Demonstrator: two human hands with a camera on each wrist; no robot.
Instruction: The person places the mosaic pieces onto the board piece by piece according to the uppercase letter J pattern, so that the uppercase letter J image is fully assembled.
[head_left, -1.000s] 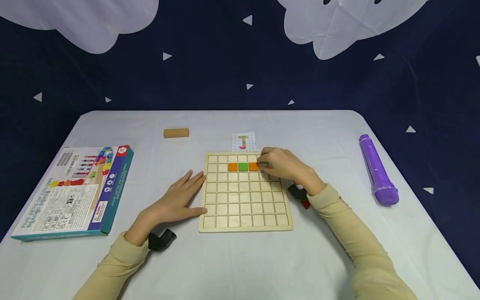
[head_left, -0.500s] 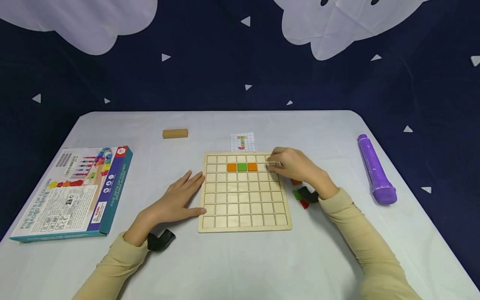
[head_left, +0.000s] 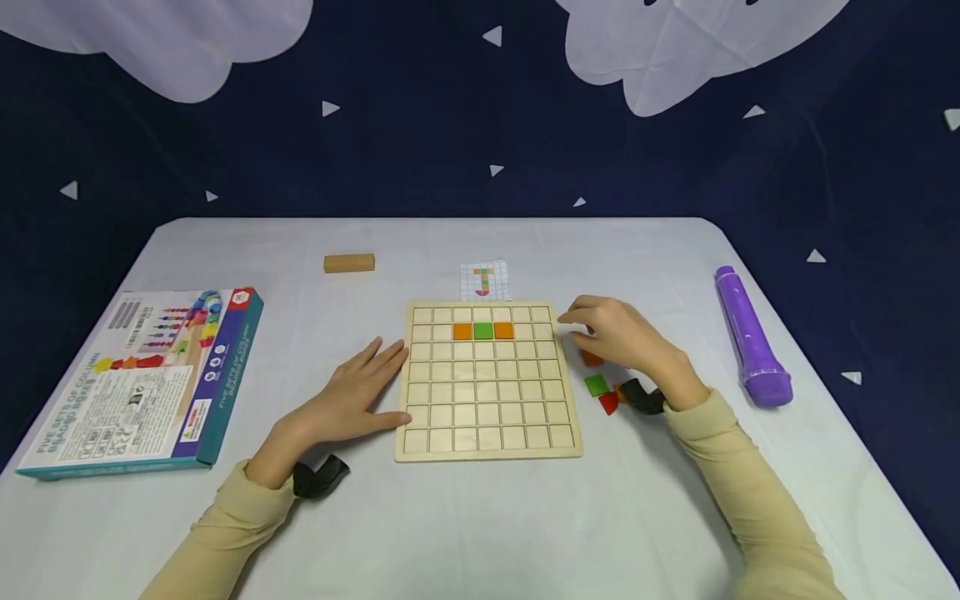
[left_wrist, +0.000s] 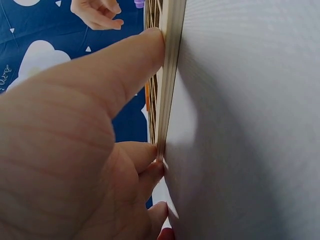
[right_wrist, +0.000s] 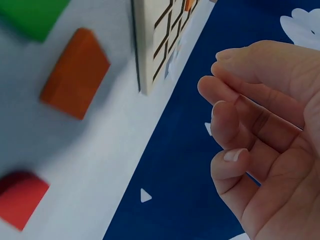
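A wooden grid board (head_left: 487, 392) lies mid-table. Three square tiles form a row near its top: orange (head_left: 462, 332), green (head_left: 483, 331) and orange (head_left: 503, 331). With fingers and thumb spread, my left hand (head_left: 348, 396) touches the board's left edge; the left wrist view shows fingertips against its side. My right hand (head_left: 626, 337) hovers just off the upper right edge, fingers loosely bent and holding nothing. Beneath it are loose pieces: an orange block (right_wrist: 75, 75), a green one (head_left: 597, 385) and a red one (head_left: 608, 403). Another orange piece is partly hidden by the black wrist strap.
Above the board lies a small pattern card (head_left: 483, 281) with a J-like coloured figure. A wooden block (head_left: 348, 263) sits at the back left. On the left is a toy box (head_left: 142, 375); on the right, a purple flashlight-shaped object (head_left: 752, 337).
My right hand has moved right, away from the right-hand orange tile and off the board, uncovering loose pieces. The three tiles stay in place. My left hand has stayed at the board's edge.
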